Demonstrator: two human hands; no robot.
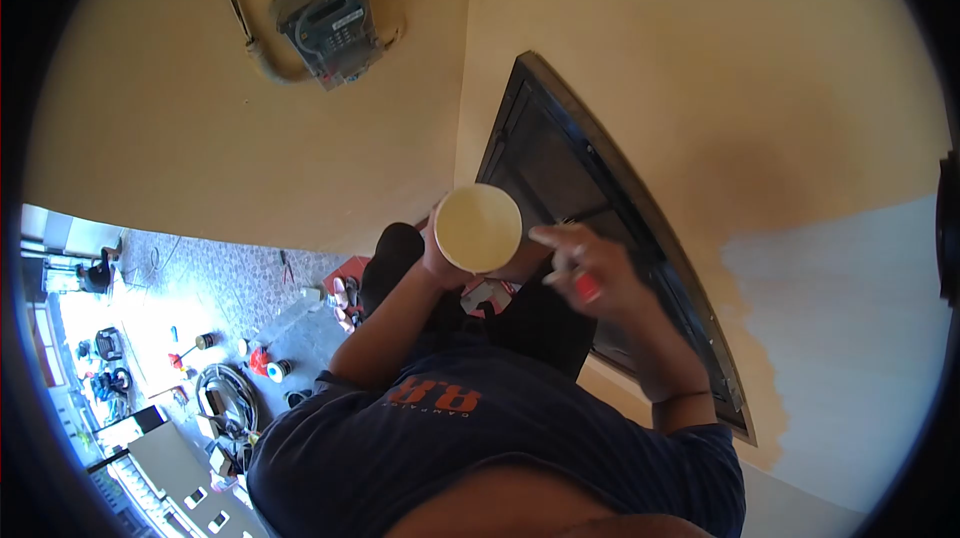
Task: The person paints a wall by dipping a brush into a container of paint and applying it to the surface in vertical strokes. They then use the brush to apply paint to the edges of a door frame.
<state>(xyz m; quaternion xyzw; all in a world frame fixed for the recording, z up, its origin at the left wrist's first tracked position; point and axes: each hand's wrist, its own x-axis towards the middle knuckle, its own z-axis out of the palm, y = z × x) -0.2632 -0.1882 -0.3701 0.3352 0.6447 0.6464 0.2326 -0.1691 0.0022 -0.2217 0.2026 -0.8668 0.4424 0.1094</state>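
My left hand [437,256] is wrapped round the side of a round paint tub [478,228]. Its open top faces me, and the inside is cream-coloured. Just right of the tub, my right hand [592,273] is closed, smeared by motion, with a red-handled tool [587,286] in it. Only a short red part of that tool shows; its working end cannot be made out. Both hands are in front of a dark-framed window or door panel [570,168]. On the right-hand wall, tan paint [740,78] meets a pale bluish-white area [860,338] along a ragged edge.
An electricity meter [335,28] with a cable is fixed to the tan wall at upper left. Far below at left lies a patterned floor [240,283], with a coiled hose [228,393], sandals [345,300], paint cans [278,370] and other items.
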